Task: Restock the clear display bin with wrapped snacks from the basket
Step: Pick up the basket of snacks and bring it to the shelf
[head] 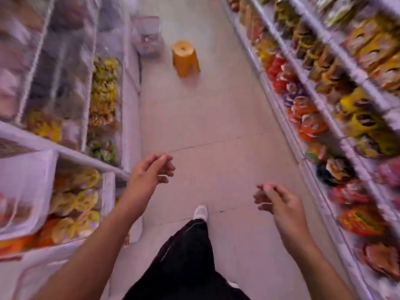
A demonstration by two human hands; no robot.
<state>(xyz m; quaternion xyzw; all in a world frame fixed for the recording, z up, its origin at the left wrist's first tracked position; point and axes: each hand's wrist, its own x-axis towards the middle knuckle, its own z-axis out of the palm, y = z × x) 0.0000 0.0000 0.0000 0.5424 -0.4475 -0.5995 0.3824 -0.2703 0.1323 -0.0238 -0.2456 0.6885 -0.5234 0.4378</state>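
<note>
Both hands empty over the aisle floor [216, 118]. Left hand [149, 172] and right hand [279, 202] hang with fingers loosely curled, holding nothing. Frame is motion-blurred; the clear container [147, 35] on the floor at the far left shelf base, just beside the orange stool [185, 58], is probably the basket. Clear bins [104, 100] of wrapped snacks line the left shelf.

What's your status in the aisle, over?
Left hand and right hand empty, fingers loosely curled. Clear bin ahead on floor. Orange stool beside it, aisle otherwise passable.
</note>
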